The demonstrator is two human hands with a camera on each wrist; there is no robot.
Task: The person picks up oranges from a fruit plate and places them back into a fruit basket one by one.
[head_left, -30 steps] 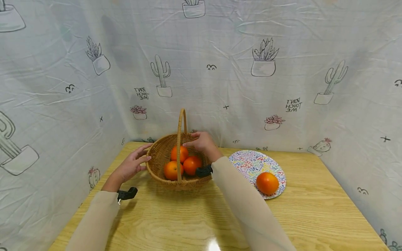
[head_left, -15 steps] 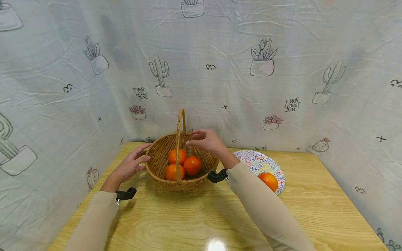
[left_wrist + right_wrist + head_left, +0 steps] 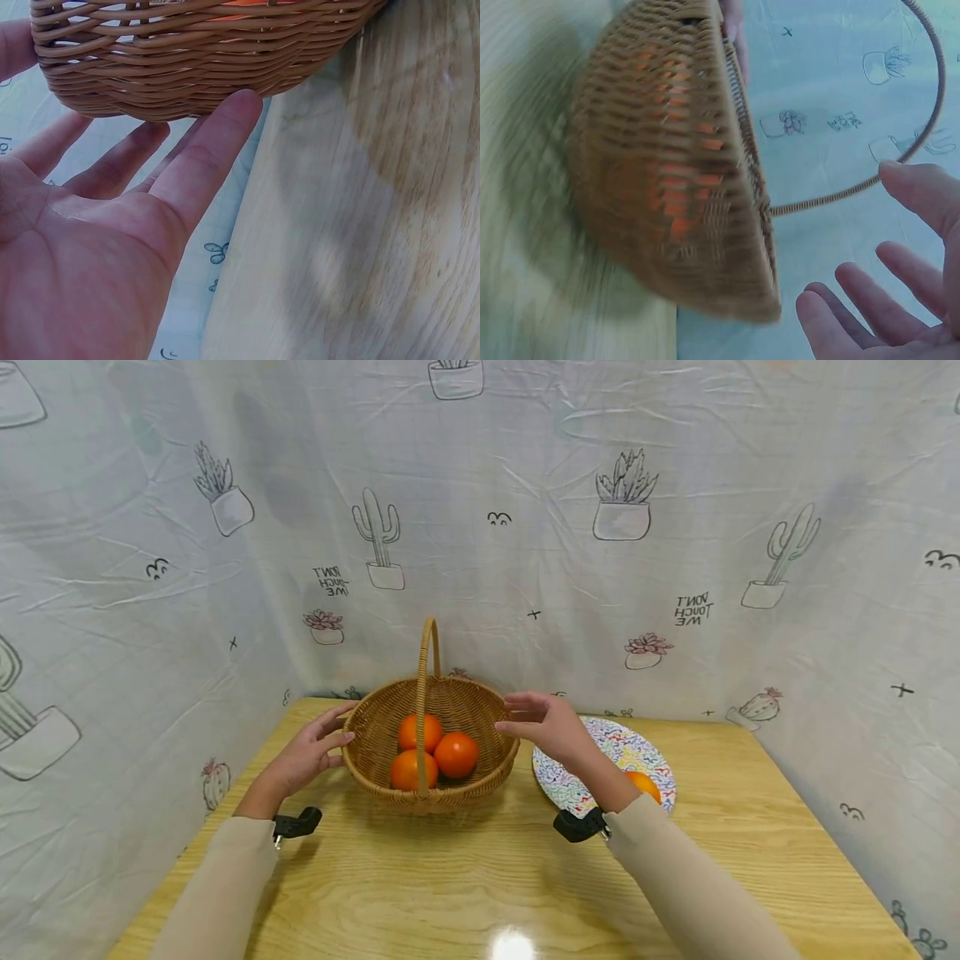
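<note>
A brown wicker basket (image 3: pixel 375 731) with a tall arched handle (image 3: pixel 422 693) stands at the back left of the table. Three round orange fruits (image 3: pixel 456 755) lie inside it. My left hand (image 3: pixel 303 756) touches the basket's left side; in the left wrist view its fingers (image 3: pixel 210 154) are fairly straight against the weave. Just past the right rim hovers my right hand (image 3: pixel 551 727), fingers spread and loosely bent, holding nothing. In the right wrist view a gap shows between these fingertips (image 3: pixel 810 300) and the basket.
A round mat or plate with a multicoloured squiggle pattern (image 3: pixel 555 777) lies to the right of the basket. On it is another orange fruit (image 3: pixel 643 784), partly hidden by my right forearm. A cactus-print curtain (image 3: pixel 525 568) encloses the wooden table (image 3: pixel 420 893).
From over the basket's inside, my right hand has drawn back to the right, outside the rim. My left hand stays against the basket, and the three fruits remain in it.
</note>
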